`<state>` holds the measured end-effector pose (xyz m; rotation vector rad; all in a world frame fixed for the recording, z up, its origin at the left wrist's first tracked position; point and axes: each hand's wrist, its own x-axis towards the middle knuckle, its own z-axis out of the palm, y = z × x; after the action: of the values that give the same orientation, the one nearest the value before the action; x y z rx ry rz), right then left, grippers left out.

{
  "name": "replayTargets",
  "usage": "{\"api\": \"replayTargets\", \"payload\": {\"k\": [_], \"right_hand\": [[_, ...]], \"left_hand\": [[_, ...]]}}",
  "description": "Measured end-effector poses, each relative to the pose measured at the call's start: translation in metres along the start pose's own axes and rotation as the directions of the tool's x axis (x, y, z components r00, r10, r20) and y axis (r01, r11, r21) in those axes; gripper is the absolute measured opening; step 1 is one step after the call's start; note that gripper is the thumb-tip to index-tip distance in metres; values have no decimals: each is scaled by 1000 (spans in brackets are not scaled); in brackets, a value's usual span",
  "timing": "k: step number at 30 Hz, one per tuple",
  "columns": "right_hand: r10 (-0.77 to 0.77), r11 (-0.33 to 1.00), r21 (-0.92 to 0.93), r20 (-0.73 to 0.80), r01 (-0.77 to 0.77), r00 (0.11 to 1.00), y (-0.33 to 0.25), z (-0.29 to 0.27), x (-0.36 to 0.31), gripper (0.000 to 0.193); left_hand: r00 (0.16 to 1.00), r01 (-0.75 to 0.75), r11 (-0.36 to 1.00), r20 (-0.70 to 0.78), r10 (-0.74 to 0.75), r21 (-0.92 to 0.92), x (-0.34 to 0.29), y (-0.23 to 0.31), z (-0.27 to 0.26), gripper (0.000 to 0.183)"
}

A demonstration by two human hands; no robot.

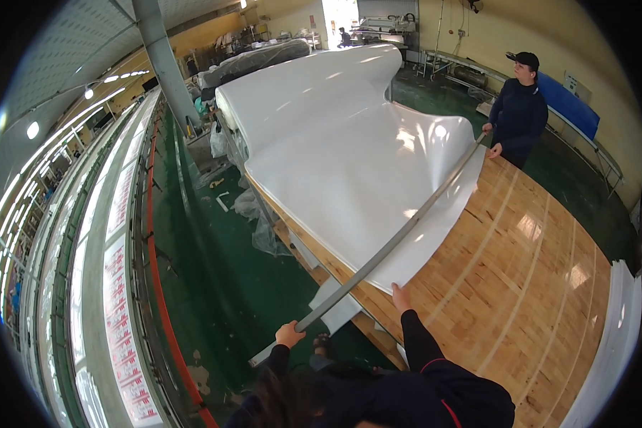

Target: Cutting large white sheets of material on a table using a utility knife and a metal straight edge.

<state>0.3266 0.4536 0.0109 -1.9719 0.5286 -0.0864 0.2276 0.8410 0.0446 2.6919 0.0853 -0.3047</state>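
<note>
My left hand (pixel 289 334) is wrapped round a long grey metal bar (pixel 396 241) close to its near end, which sticks out past the table's left edge. The bar lies diagonally across a glossy white sheet (pixel 328 192). At the sheet's near corner my right hand (pixel 401 297) grips the edge, its fingertips partly hidden. Across the table a co-worker (pixel 518 107) in dark clothes and a cap has one hand on the bar's far end and the other by the sheet's far corner. Beyond the bar, the sheet rises in a loose wave towards a large white roll (pixel 307 78).
Bare wood shows on the wide table (pixel 528 271), with pale lines across it. White sheets (pixel 613 321) hang or stand at its right end. On the left runs a long printing table (pixel 125 314) with an orange-red rail (pixel 157 285). Clear plastic (pixel 264 227) lies beside the table.
</note>
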Motion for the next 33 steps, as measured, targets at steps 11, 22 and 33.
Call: {"api": "replayTargets", "payload": {"k": [11,22,33], "right_hand": [[-137,989,34,-134,143,981,115,-204,-68,52],[-165,984,42,-125,171,978,202,-323,-205,50],[-69,994,91,99,59,993,211,-383,-296,54]], "left_hand": [[980,-104,979,147,131,-175,-210,154,138,53],[999,18,985,53,-9,-172,-410,212,217,45],[956,-75,995,-279,91,65,-503,285,208,34]]}}
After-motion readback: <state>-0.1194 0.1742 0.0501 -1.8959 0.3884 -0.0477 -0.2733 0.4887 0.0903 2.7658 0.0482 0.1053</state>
